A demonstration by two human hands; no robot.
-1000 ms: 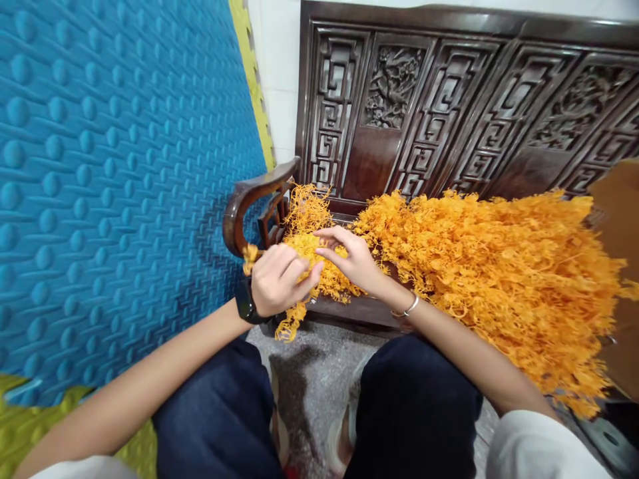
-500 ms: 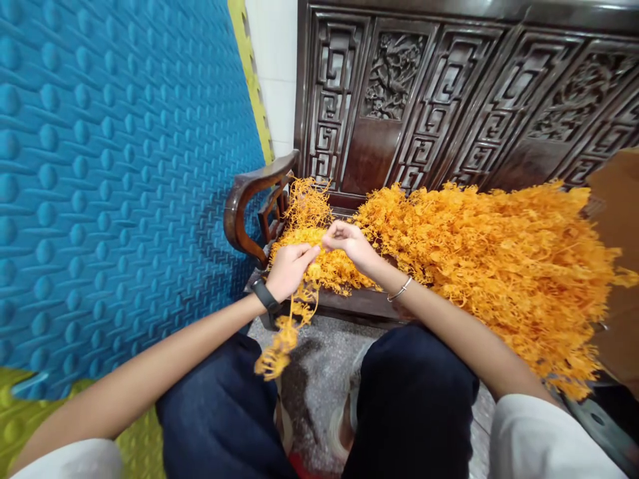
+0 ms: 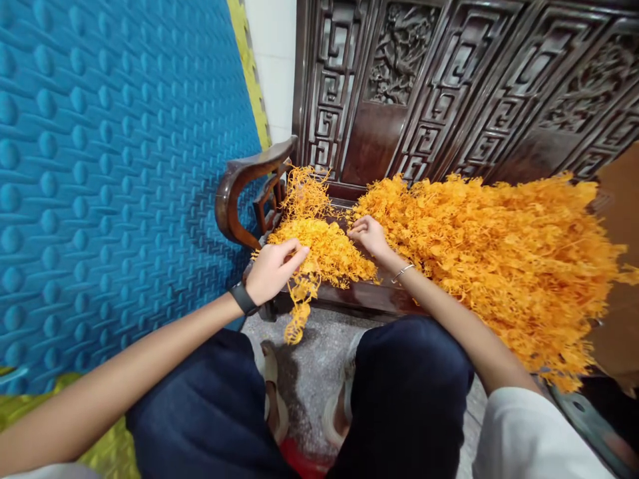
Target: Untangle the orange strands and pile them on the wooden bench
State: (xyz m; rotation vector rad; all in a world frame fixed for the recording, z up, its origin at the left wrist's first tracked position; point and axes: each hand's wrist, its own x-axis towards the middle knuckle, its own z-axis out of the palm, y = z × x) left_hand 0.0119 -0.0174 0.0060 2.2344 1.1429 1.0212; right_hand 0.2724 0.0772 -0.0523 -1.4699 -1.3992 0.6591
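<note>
My left hand (image 3: 276, 269), with a dark band on its wrist, is closed in a pinch. From it hangs a curly orange strand (image 3: 301, 299) of thin, lacy pieces, dangling past the seat's front edge. Behind that hand lies a small heap of orange pieces (image 3: 332, 249) on the wooden seat. My right hand (image 3: 368, 234), wearing a bracelet, hovers between this heap and a much larger orange pile (image 3: 489, 246). Its fingertips are drawn together; whatever they may hold is too small to make out. The two hands are apart.
The dark wooden bench (image 3: 377, 143) has a carved back and a curved armrest (image 3: 234, 193) at left. A tangle of thin orange stems (image 3: 305, 189) lies beside the armrest. Blue textured matting (image 3: 124, 166) rises on the left. A cardboard box (image 3: 622, 266) stands at the right.
My hands were together over the small heap and have moved apart. The right hand went right; the left shifted slightly left, still with the strand hanging from it.
</note>
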